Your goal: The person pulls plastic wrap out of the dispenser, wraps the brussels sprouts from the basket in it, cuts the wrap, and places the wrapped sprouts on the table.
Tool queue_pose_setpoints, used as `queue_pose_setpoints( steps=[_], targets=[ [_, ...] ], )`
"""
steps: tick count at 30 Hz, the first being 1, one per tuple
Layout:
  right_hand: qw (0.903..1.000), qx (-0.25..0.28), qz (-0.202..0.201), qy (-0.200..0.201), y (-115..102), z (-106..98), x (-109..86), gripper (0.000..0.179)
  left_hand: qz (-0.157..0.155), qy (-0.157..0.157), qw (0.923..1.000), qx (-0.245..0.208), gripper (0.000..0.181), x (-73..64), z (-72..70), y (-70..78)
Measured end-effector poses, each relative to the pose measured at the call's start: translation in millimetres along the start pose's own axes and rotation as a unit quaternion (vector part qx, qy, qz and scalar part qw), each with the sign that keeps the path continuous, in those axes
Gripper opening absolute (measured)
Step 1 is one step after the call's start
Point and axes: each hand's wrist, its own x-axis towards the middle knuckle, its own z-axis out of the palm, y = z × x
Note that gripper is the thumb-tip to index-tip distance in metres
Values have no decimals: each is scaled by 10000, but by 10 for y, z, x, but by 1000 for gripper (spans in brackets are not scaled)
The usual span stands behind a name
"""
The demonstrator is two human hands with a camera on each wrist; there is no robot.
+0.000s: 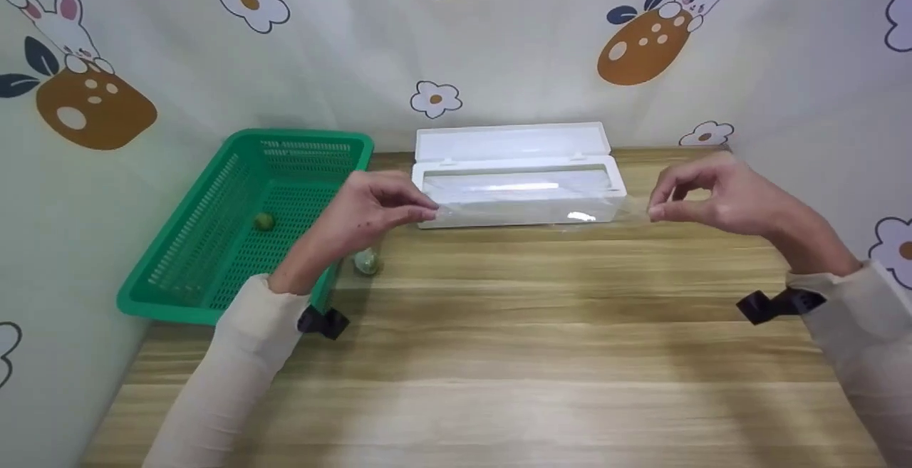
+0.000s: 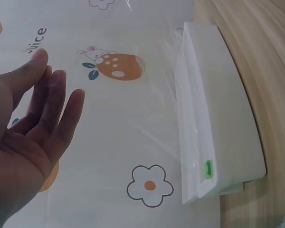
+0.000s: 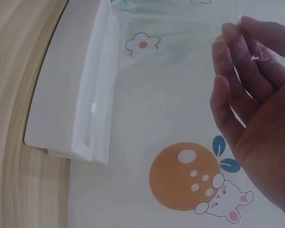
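A clear sheet of cling film [image 1: 581,216] comes out of a white dispenser box [image 1: 513,142] whose lid stands up at the back. My left hand [image 1: 370,208] pinches the film's left corner between thumb and fingertips, near the box's left end. On the other side, my right hand [image 1: 719,194] pinches the right corner, a little beyond the box's right end. Between them the film spans the box front. Both wrist views show the hands, left [image 2: 33,109] and right [image 3: 256,71], raised apart from the box, thumb meeting fingers.
To the left stands a green plastic basket [image 1: 171,222] with a small round green item [image 1: 263,221] inside. A similar round item [image 1: 366,261], shiny as if wrapped, lies on the wooden table [image 1: 527,354] beside it. Printed cloth [image 1: 513,48] hangs behind.
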Motion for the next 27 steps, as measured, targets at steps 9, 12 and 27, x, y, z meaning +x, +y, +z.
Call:
queue_pose_setpoints(
  steps=[9, 12, 27],
  targets=[
    [9762, 128, 434, -2120, 205, 138, -40, 5, -397, -1149, 9917, 425, 8, -132, 154, -197],
    [9645, 277, 617, -2551, 300, 251, -38, 4, -471, -1354, 9884, 495, 8, -176, 236, -305],
    [9353, 547, 1306, -3244, 605, 649, -77, 12, -530, -1933, 9782, 541, 10, -367, 638, -814]
  ],
)
